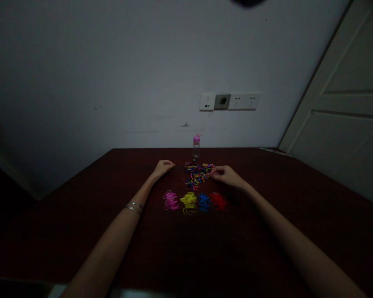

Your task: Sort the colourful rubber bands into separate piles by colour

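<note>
Multicoloured loop pile (198,175); just left of right hand (225,174); pinched narrow; contents unclear

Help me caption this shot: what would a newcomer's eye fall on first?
Probably the pink pile, yellow pile, blue pile and red pile of small loops, side by side on the dark table. Just beyond lies a multicoloured heap, the left hand apart from it and the right hand at its edge. Behind it stands a clear, pink-topped bottle.
</note>
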Motion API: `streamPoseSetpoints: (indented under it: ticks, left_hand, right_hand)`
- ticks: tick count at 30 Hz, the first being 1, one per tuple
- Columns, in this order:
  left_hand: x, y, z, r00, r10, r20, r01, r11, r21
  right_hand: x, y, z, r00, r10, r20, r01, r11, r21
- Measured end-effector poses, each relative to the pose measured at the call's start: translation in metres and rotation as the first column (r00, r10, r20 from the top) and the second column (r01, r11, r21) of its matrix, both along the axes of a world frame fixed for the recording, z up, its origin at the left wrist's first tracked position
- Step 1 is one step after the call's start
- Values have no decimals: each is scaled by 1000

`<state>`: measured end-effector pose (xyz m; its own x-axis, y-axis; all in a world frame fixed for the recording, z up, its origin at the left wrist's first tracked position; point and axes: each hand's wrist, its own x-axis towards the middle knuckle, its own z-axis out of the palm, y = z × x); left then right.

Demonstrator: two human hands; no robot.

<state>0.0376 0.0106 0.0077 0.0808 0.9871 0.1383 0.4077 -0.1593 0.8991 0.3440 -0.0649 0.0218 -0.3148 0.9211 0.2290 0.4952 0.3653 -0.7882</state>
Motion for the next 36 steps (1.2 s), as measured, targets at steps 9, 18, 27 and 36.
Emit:
streamPoseSetpoints:
  ticks: [9, 18, 27, 36]
  left_hand:
    - [0, -2, -3, 999, -36, 6, 35, 998, 43]
    - [-1, 6, -10, 998, -50, 29, 48, 997, 59]
    - [0, 4, -9, 999, -31, 20, 30, 998, 52]
    - [0, 3, -8, 999, -37, 20, 35, 998, 59]
  right_hand:
    - [-47, -25, 7, 970, 197, 146, -201, 980, 14]
    - [-56, -27, 1, 956, 170, 240, -199, 975, 99]
    - [-55, -23, -6, 963, 207, 172, -228, 967, 113]
    - [-50, -20, -9, 957, 206, 205, -237, 962, 139]
